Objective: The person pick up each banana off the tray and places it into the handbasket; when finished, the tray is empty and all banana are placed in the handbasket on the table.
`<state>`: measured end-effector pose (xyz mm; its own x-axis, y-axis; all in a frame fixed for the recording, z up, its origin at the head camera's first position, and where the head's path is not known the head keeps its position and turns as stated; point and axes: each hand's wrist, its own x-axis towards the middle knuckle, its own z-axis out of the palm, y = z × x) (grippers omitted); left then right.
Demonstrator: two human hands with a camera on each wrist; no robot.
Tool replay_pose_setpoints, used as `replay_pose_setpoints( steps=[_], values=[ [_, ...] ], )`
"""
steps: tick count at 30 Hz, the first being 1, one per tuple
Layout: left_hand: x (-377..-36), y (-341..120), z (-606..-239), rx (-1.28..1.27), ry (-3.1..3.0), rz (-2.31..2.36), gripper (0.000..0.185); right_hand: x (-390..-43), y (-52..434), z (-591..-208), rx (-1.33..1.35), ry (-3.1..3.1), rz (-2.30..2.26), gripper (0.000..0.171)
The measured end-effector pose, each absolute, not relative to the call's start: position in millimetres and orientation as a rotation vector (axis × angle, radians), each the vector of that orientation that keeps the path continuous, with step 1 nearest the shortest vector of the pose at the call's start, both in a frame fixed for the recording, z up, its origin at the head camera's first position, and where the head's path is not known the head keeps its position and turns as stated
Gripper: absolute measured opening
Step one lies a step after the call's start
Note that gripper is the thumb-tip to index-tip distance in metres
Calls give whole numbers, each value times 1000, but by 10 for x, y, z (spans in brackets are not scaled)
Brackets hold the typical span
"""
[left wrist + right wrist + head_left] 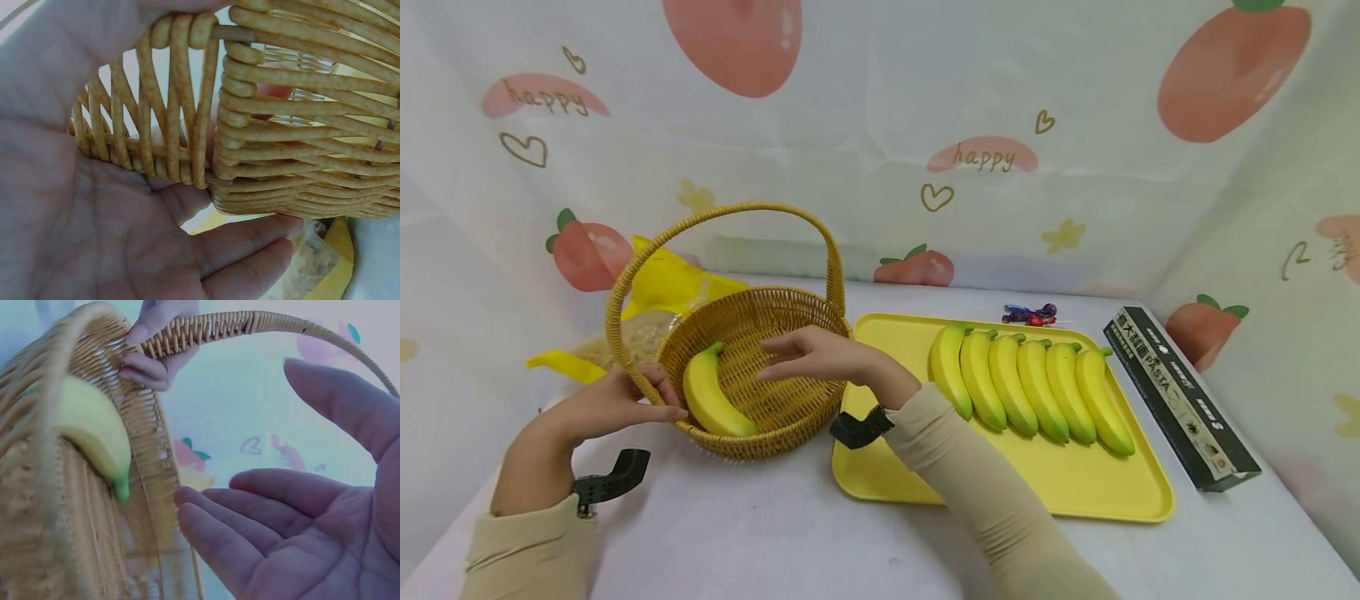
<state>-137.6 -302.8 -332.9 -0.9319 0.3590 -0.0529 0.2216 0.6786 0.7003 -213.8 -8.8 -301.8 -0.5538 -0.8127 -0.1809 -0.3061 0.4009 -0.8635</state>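
Observation:
A woven wicker basket (pixel 775 433) with a tall arched handle stands left of centre on the table. One yellow banana (pixel 707 400) lies inside it against the left wall. My left hand (pixel 617 400) grips the basket's left rim beside the handle base, fingers curled over the weave (pixel 281 144). My right hand (pixel 808 354) hovers open over the basket's right side, fingers straight, holding nothing. In the right wrist view the banana (pixel 94 425) rests against the basket wall (pixel 144 456), and the open palm (pixel 300 525) is a little apart from it.
A yellow tray (pixel 1075 483) sits to the right of the basket, with several bananas (pixel 1030 387) in a row. A black pasta box (pixel 1180 396) lies at the far right. Wrapped candies (pixel 1030 314) are at the back; a yellow bag (pixel 670 287) is behind the basket.

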Motion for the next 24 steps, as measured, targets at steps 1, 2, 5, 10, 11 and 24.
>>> replay_pose_setpoints(
  steps=[1, 2, 5, 10, 11, 24],
  values=[
    [-1375, -3025, -3332, 469, 2704, 1093, 13, -2128, -23, -3020, -935, 2068, -1120, 52],
    [-1375, -3022, -3332, 466, 2705, 1091, 13, -2118, 46, -3021, -925, 2083, -1138, 54],
    [-1376, -3017, -3335, 449, 2708, 1086, 13, -2091, 244, -3037, -896, 2108, -1194, 54],
    [-1386, -3014, -3340, 448, 2709, 1078, 13, -2035, 552, -3092, -837, 2113, -1276, 56],
    [-1387, -3013, -3339, 441, 2710, 1075, 13, -2028, 604, -3110, -827, 2112, -1291, 56],
    [-1380, -3001, -3329, 435, 2716, 1076, 14, -1929, 1130, -3437, -677, 2175, -1621, 63]
  ],
)
